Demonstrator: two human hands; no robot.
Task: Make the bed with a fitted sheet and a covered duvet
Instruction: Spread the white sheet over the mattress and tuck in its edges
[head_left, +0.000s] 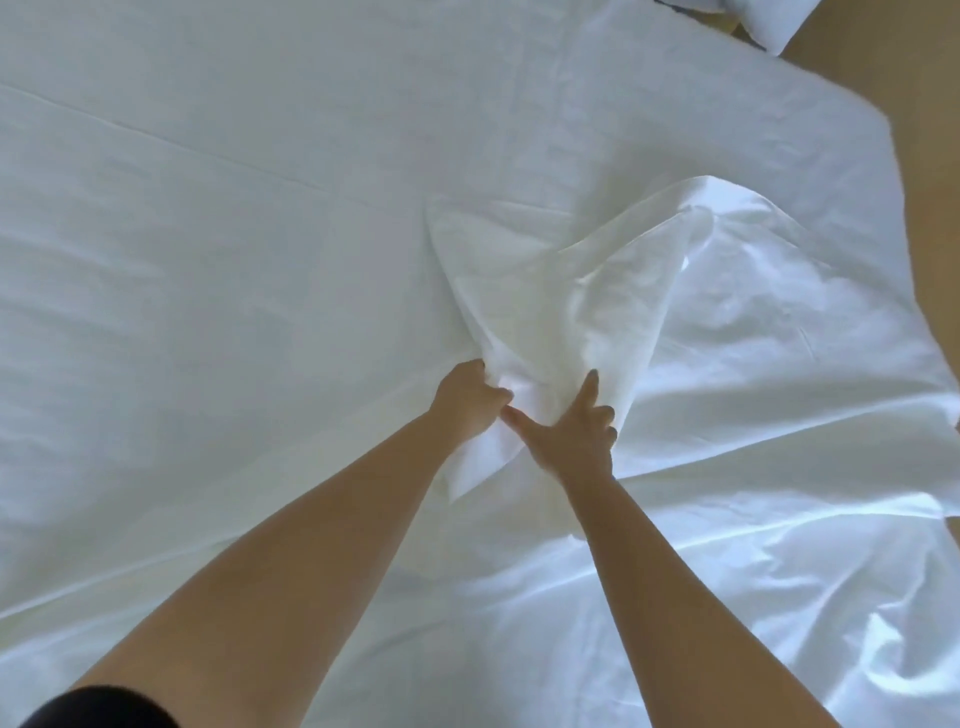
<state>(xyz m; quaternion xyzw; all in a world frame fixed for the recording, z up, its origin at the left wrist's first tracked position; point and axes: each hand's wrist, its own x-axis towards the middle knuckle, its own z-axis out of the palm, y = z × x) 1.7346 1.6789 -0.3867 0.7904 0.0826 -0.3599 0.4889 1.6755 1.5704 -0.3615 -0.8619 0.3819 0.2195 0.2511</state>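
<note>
White bedding covers the whole bed (208, 234). Near the middle, a fold of white cloth (587, 291) is bunched and lifted into a ridge that runs up to the right. My left hand (467, 400) grips the near end of that fold, fingers curled into the fabric. Just to its right, my right hand (571, 431) lies on the same fold with index finger and thumb spread and the other fingers bent on the cloth. A loose corner (467, 473) of the fold hangs down between my wrists.
A long straight crease (208, 150) crosses the flat cloth at the left. Wooden floor (924, 130) shows beyond the bed's right edge. A white pillow (769, 21) lies on the floor at the top right. Rumpled, shiny cloth (779, 545) fills the near right.
</note>
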